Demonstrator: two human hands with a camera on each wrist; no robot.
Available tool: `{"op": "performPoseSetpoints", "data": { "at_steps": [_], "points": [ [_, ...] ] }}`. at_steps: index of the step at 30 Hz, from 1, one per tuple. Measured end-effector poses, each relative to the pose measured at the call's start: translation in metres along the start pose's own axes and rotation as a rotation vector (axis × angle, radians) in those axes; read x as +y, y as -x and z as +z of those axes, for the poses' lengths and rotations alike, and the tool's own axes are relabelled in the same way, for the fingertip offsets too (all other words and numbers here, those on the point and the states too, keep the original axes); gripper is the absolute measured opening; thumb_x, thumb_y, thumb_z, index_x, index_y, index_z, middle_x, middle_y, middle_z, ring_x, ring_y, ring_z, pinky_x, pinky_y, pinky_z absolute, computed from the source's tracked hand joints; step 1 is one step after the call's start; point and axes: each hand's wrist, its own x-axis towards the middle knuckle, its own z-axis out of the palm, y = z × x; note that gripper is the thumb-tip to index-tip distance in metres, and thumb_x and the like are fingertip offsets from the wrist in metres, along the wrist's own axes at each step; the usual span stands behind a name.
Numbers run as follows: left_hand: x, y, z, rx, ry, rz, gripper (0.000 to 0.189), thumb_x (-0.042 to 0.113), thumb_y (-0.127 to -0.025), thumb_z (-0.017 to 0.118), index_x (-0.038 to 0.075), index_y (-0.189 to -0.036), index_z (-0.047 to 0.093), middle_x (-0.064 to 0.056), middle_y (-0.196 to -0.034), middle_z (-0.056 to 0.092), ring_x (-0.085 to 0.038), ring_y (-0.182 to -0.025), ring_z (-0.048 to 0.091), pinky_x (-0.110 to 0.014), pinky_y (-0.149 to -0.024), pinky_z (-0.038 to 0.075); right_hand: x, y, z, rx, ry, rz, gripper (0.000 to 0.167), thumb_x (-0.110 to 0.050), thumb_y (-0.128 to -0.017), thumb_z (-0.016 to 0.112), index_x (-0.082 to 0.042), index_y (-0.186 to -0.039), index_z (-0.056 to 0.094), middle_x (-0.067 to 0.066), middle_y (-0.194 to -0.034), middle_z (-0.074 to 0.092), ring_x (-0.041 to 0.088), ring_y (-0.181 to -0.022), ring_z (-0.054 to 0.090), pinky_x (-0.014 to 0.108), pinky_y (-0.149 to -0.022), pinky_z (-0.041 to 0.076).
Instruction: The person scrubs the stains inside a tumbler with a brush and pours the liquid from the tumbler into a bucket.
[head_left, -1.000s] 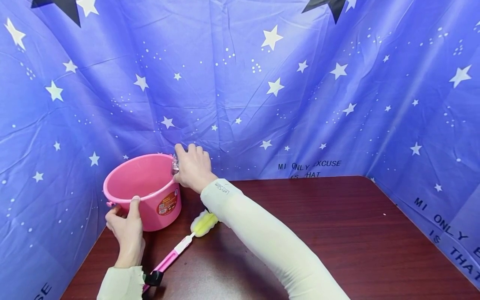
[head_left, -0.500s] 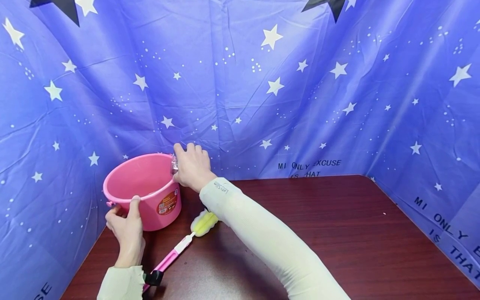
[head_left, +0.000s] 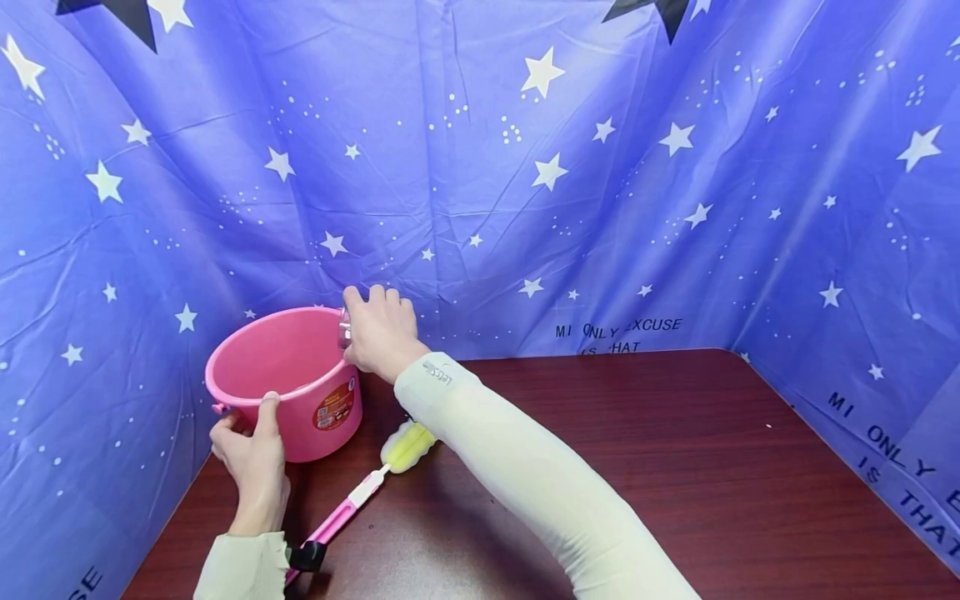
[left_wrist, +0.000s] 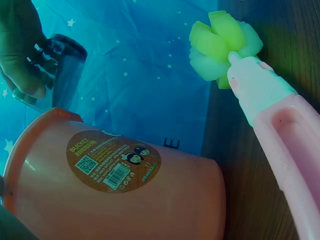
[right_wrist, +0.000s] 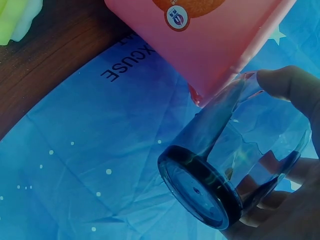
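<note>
A pink plastic bucket (head_left: pixel 303 429) stands upright at the table's left, with a round brown label on its side. At its near-left rim my left hand (head_left: pixel 253 467) grips the edge, thumb on the outside. My right hand (head_left: pixel 384 333) holds a clear drinking glass (right_wrist: pixel 215 155) at the bucket's right rim, fingers wrapped round it. The glass is tilted, its thick base showing in the right wrist view; in the head view the hand hides most of it. Any contents of the glass or bucket cannot be made out.
A sponge bottle brush lies on the dark red wooden table (head_left: pixel 675 467), its yellow-and-white head (head_left: pixel 408 446) near my right sleeve. Its pink handle (head_left: pixel 335 521) runs toward my left wrist. A blue star-patterned cloth (head_left: pixel 480 167) hangs behind and at both sides.
My right hand has shifted slightly left with the glass, over the bucket's rim. The left hand and the bucket have hardly moved.
</note>
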Motion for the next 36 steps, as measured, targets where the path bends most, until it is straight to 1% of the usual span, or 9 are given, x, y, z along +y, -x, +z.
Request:
{"op": "performPoseSetpoints", "data": {
  "at_steps": [7,14,17,20,30,36],
  "points": [
    [0.0003,-0.0001,-0.0001,0.014,0.005,0.012,0.065,0.036,-0.084,0.069,0.003,-0.127,0.033,0.001,-0.121,0.028,-0.011,-0.109,0.033,-0.027,-0.095,0.034,-0.0007,-0.0005,0.0006,0.004,0.013,0.0,0.07,-0.05,-0.069,0.079,-0.025,-0.124,0.044,0.002,-0.109,0.05,0.021,-0.102,0.047,0.036,-0.087,0.04],
    [0.0005,0.0017,-0.0003,0.006,-0.003,-0.009,0.065,0.038,-0.084,0.068,0.007,-0.128,0.032,-0.002,-0.127,0.026,-0.011,-0.112,0.031,-0.029,-0.098,0.034,-0.0007,0.0014,-0.0008,0.005,0.027,-0.007,0.071,-0.051,-0.07,0.078,-0.025,-0.125,0.043,0.002,-0.111,0.05,0.021,-0.103,0.047,0.036,-0.087,0.04],
    [0.0006,0.0026,-0.0006,0.006,-0.004,-0.004,0.066,0.038,-0.085,0.068,0.006,-0.128,0.031,-0.003,-0.128,0.025,-0.011,-0.112,0.031,-0.029,-0.098,0.034,-0.0004,0.0017,-0.001,0.006,0.03,-0.009,0.069,-0.051,-0.071,0.078,-0.025,-0.125,0.043,0.002,-0.111,0.05,0.021,-0.103,0.047,0.036,-0.087,0.04],
    [0.0012,0.0037,-0.0007,0.004,-0.006,-0.009,0.065,0.038,-0.085,0.068,0.008,-0.128,0.031,-0.002,-0.127,0.025,-0.01,-0.112,0.03,-0.029,-0.098,0.034,-0.0003,0.0023,-0.0011,0.01,0.034,-0.013,0.068,-0.05,-0.07,0.078,-0.025,-0.123,0.044,0.002,-0.109,0.05,0.021,-0.102,0.047,0.036,-0.086,0.04],
    [0.0005,0.0055,-0.0017,0.001,0.004,0.006,0.066,0.036,-0.085,0.068,0.004,-0.129,0.031,-0.005,-0.13,0.024,-0.011,-0.111,0.033,-0.028,-0.095,0.035,-0.0003,0.004,-0.0013,0.021,0.039,-0.024,0.068,-0.049,-0.071,0.078,-0.024,-0.124,0.044,0.002,-0.11,0.051,0.021,-0.101,0.047,0.036,-0.086,0.04],
    [0.0003,0.0073,-0.0021,0.003,0.002,0.002,0.065,0.036,-0.085,0.068,0.006,-0.129,0.031,-0.003,-0.128,0.025,-0.011,-0.112,0.032,-0.028,-0.096,0.035,-0.0002,0.0053,-0.0022,0.017,0.04,-0.026,0.068,-0.049,-0.071,0.078,-0.024,-0.125,0.044,0.002,-0.11,0.05,0.02,-0.101,0.047,0.036,-0.087,0.04]
  ]
}}
